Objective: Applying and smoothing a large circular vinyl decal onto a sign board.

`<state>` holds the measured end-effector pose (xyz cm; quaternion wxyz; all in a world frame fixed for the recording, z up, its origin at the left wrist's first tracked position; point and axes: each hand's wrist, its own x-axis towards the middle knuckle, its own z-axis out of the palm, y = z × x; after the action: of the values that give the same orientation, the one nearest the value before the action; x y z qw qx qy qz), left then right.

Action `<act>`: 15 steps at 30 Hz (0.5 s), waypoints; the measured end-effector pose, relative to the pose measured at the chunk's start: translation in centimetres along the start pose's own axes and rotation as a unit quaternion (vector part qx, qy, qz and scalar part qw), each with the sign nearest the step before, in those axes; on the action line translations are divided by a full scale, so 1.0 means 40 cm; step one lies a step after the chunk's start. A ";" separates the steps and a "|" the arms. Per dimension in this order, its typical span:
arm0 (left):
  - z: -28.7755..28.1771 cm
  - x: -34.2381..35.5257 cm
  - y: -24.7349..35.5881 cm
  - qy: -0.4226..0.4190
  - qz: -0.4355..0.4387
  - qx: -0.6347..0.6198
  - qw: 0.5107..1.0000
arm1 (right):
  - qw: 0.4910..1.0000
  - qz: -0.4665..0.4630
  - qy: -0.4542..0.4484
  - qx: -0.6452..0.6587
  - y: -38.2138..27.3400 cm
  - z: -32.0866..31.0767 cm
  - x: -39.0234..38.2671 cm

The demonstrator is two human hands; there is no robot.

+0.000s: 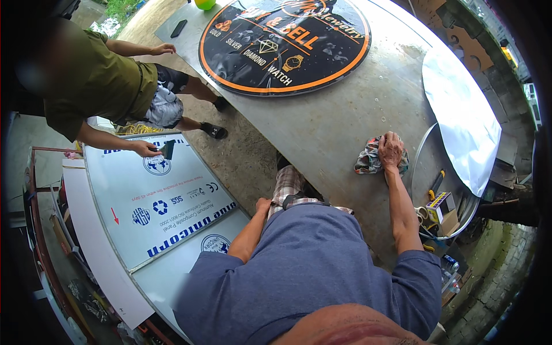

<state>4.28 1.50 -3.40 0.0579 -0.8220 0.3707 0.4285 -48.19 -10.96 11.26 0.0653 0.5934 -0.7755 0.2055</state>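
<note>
My right hand [391,150] presses down on a crumpled, patterned cloth [368,159] on the metal table [322,123], its fingers curled over the fabric. My left hand [263,207] hangs at my left hip beside my plaid shorts [288,183], and its fingers are too small and partly hidden to read. Farther up the table lies a round black sign [276,52] with an orange rim, wet drops on its surface. To the right of the cloth, a round metal-rimmed tray [426,150] holds a yellow-and-black cutter [437,183], scissors [421,215] and a small box [441,208].
A co-worker in an olive shirt [100,80] stands at left, a dark squeegee-like tool [168,149] in one hand over film-covered panels [123,190]. White sheet [460,115] curls over the table's right side. A phone [179,29] and a yellow-green object [204,3] sit at the far edge.
</note>
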 end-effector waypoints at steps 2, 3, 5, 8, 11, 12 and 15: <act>-0.003 -0.002 0.003 0.001 -0.002 0.007 1.000 | 1.000 -0.005 0.000 0.004 -0.002 0.001 0.001; -0.004 -0.001 0.006 0.001 -0.001 0.015 1.000 | 1.000 0.000 -0.002 0.006 -0.001 0.000 0.002; -0.005 0.002 0.015 0.002 -0.006 0.012 1.000 | 1.000 0.003 -0.007 0.009 -0.001 -0.001 0.003; 0.000 0.011 0.005 0.000 0.000 0.009 1.000 | 1.000 0.005 -0.011 -0.003 -0.005 -0.006 0.004; 0.011 0.022 -0.003 -0.002 -0.007 -0.020 1.000 | 1.000 0.014 -0.021 0.001 -0.004 -0.008 0.005; 0.012 0.025 -0.007 -0.004 -0.008 -0.019 1.000 | 1.000 0.014 -0.023 0.000 -0.005 -0.008 0.004; 0.021 0.043 -0.025 -0.009 -0.002 -0.023 1.000 | 1.000 0.004 -0.012 -0.002 -0.004 -0.005 0.005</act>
<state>4.99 1.59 -5.43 0.0431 -0.8201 0.3584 0.4440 -48.11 -11.09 11.56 0.0565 0.5928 -0.7787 0.1974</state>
